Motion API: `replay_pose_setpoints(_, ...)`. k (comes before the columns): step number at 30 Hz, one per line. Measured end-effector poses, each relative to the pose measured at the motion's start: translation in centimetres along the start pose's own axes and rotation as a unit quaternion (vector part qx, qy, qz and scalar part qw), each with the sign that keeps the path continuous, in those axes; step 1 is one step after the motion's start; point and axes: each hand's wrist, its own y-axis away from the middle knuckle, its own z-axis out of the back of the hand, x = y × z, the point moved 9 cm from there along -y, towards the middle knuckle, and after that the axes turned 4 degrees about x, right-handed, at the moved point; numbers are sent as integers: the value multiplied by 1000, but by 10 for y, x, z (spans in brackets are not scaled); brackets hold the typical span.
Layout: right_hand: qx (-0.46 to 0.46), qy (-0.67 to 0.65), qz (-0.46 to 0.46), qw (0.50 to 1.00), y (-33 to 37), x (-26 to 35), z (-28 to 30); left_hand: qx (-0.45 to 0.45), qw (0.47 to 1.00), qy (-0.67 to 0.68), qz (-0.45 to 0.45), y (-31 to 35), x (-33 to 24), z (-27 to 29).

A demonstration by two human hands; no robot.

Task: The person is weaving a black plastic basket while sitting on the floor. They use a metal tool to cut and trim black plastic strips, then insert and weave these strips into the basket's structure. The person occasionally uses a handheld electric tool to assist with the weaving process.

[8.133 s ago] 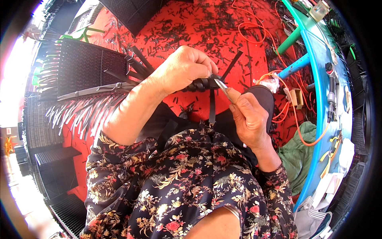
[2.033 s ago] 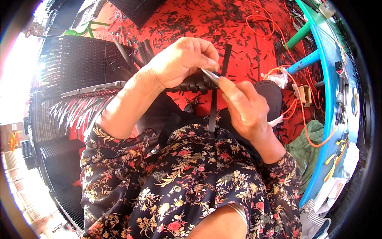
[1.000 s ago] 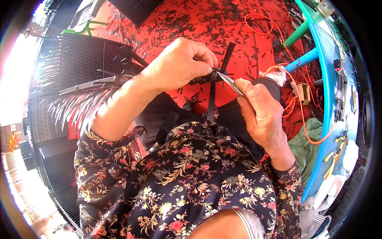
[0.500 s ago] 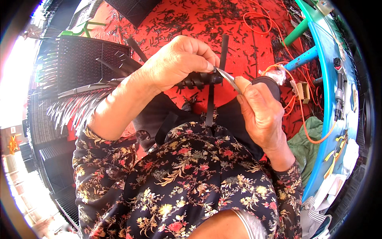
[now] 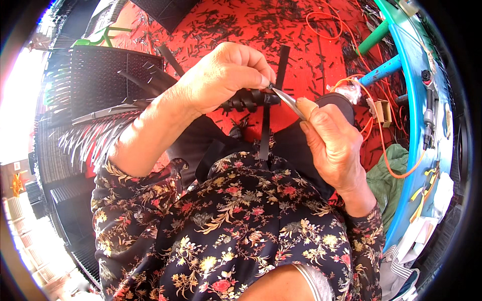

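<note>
Flat, ribbon-like black strips [image 5: 282,67] of smooth material are seen at the middle; one is pointed far, another is hung near, toward the floral garment [image 5: 221,220]. At the left, a black panel [image 5: 103,83] is woven in a tight, pitted texture, and pale-glinting loose ends [image 5: 90,143] are fanned out near it. The red floor [image 5: 304,60] is littered with short black clippings [image 5: 221,31]. On the blue surface [image 5: 410,108] at the right, a slim tool [image 5: 428,113] is laid.

The butt of a slender, pointed metal blade [image 5: 287,101] is hidden in the right hand [image 5: 332,143], whose fingers are clamped on it. The left hand's [image 5: 228,78] fingers are pinched together at the blade's tip; what is held between them cannot be made out.

Just beneath, a black wrapped piece [image 5: 246,101] is wound in ridged, coil-like turns, its left part covered by the forearm.
</note>
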Motion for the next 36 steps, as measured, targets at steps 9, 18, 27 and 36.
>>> replay_pose_setpoints(9,1,10,22,1000,-1,4,1,-3,1000,-6,-14,2,-2,-2)
replay_pose_setpoints(18,-27,34,42,998,-3,8,-8,-5,1000,-7,-19,2,-6,5)
replay_pose_setpoints(27,-121,-274,-98,949,7,-28,-33,0,998,61,-10,-3,-4,12)
replay_pose_setpoints(36,-148,-115,3,982,0,-11,-26,1,997,75,-26,-5,-7,15)
